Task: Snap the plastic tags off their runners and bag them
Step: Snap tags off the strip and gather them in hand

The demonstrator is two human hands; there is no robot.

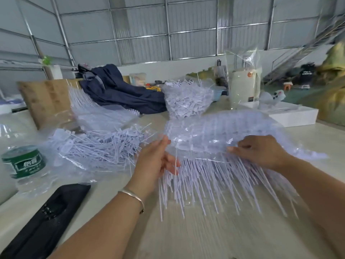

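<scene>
Tags (214, 176) on their runners hang as a wide sheet above the table (205, 240), tails down, partly inside a clear bag. The left hand (158, 159) pinches its left edge; the right hand (261, 152) grips the right, fingers curled. Judging by this, keeping the sheet taut and twisting near the runners should snap cleanly.
</scene>
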